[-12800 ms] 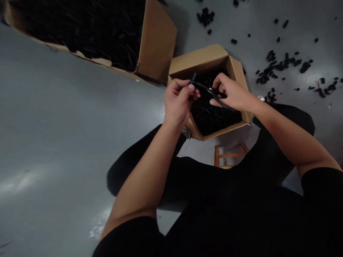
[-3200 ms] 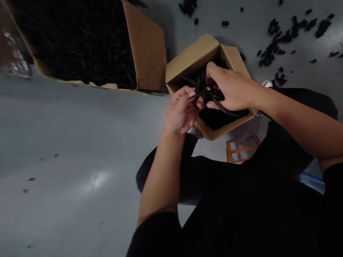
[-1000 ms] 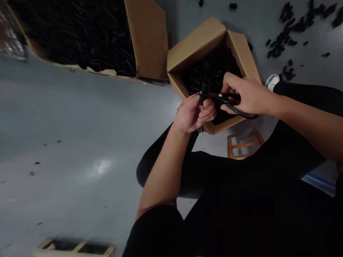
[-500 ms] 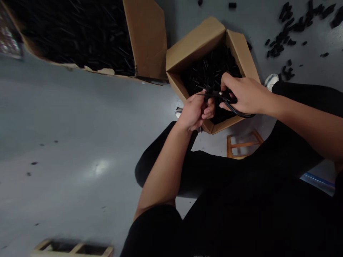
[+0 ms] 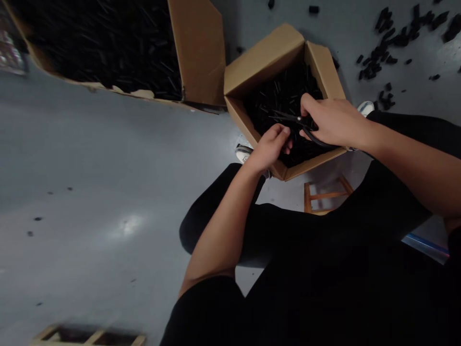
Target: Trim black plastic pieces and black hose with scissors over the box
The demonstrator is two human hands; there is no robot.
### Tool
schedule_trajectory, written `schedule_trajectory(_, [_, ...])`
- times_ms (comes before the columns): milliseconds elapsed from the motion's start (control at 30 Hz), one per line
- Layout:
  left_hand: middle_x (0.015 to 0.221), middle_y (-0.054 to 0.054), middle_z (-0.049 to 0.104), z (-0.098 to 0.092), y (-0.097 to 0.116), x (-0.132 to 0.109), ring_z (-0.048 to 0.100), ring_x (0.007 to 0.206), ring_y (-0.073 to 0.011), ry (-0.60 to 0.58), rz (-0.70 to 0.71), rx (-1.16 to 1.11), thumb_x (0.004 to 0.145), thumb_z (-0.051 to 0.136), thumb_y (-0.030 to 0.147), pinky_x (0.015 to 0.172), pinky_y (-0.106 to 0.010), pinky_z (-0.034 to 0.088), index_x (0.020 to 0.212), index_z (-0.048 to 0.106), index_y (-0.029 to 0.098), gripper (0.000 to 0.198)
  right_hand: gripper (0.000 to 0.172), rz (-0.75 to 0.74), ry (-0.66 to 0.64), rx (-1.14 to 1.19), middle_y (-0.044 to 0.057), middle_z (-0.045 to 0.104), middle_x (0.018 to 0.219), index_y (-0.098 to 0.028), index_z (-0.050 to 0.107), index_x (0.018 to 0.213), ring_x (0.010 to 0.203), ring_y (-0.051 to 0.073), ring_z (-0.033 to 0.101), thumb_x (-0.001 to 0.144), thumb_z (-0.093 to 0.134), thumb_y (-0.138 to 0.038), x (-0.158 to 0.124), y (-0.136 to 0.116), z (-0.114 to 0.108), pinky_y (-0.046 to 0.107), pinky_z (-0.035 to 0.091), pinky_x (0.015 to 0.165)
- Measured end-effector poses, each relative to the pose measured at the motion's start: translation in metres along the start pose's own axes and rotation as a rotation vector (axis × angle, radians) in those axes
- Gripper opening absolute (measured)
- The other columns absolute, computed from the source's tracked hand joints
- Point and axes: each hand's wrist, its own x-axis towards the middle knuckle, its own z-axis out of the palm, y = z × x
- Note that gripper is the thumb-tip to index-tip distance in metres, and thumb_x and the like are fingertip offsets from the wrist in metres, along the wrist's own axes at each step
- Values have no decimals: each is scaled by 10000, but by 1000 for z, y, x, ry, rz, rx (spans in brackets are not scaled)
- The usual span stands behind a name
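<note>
My right hand (image 5: 333, 122) grips a pair of black-handled scissors (image 5: 286, 117), the fingers around the handle loops. Their blades point left, slightly parted, over an open cardboard box (image 5: 264, 60). Just below the blades is my left hand (image 5: 273, 144), closed with thumb and fingers pinched together. What it holds, if anything, is too dark to make out against the contents. Many short black tube-like pieces (image 5: 264, 98) fill the box beneath both hands.
A larger cardboard box (image 5: 201, 53) full of similar black pieces stands at upper left. Loose black pieces (image 5: 378, 53) are scattered on the floor at upper right. A wooden stool (image 5: 327, 196) shows below the box, and a wooden frame (image 5: 93, 336) at the bottom left.
The scissors have moved up a little, away from my left fingers, and their blades now show parted. My left hand has shifted slightly right and turned, staying closed.
</note>
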Motion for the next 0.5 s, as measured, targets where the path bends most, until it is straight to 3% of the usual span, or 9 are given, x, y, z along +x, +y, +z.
schedule_trajectory(133, [923,-24,724,-6,-15,7,684,775,-149,-60,15,388,1099,648,184,782,-277,563,1092,605,182,44,483,26,0,-73,273,814,1323,-93,616,1515,1125,386,775,1102,659,-339,-2,3,-7,435,519,920])
schedule_trajectory(200, [1149,-109,769,-8,-18,6,741,1039,-231,-46,79,604,1075,672,187,989,-385,604,1256,623,162,189,508,54,-49,-121,275,817,1315,-84,611,1530,1139,396,775,1100,687,-343,-2,4,-10,436,529,923])
schedule_trajectory(300, [1519,-220,687,-10,-21,4,620,1449,-371,14,136,955,1057,677,176,1278,-554,492,1559,559,131,518,535,108,-182,-195,243,826,1276,-89,632,1527,1154,403,775,1074,761,-342,-4,5,-15,435,535,940])
schedule_trajectory(400, [1668,-271,582,-14,-20,3,530,1555,-464,-28,17,1249,1103,624,236,1321,-628,446,1637,561,93,556,496,158,-281,-230,255,825,1253,-48,676,1482,1131,369,774,1059,798,-276,-9,9,-21,414,505,914])
schedule_trajectory(500, [1582,-294,650,-16,-20,4,595,1506,-484,-181,-117,1423,1152,558,292,1260,-624,502,1605,610,62,511,467,156,-345,-298,288,824,1227,-17,693,1467,1087,365,776,1081,767,-270,-13,11,-26,409,470,835])
